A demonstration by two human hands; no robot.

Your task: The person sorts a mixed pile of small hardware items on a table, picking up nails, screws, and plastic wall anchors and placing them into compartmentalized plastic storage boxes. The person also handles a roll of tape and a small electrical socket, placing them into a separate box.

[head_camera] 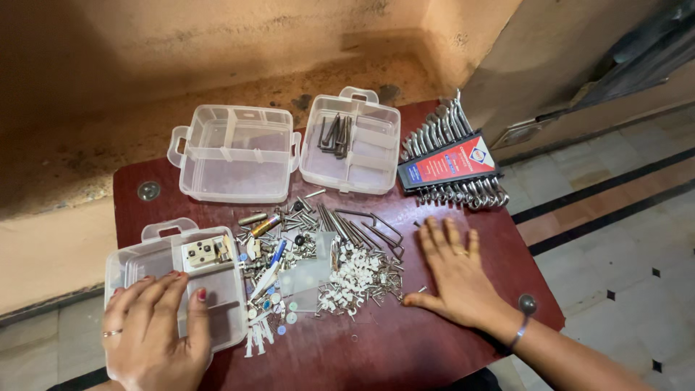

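Dark red table (434, 347), center frame. Left hand (156, 329) lies open, flat on clear plastic box (137, 264), lower left. Right hand (456, 271) open, palm down beside white clips (358, 279). Wrench set (452, 163) upper right.

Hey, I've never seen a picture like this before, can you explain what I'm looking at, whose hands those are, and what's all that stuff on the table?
This is one picture from a camera worn on a person's head, looking down at their own two bare hands. There is no machine here.

They work at a small dark red table. The left hand rests on a clear plastic box at the near left corner, which holds a small cream part. The right hand lies flat on the table, fingers spread, holding nothing.

Between the hands lies a loose pile of screws, nails and small parts, with white cable clips and bent metal hex keys. Further back are two more clear boxes: an empty one and one with hex keys inside. At the back right is a set of spanners in a red and blue holder.
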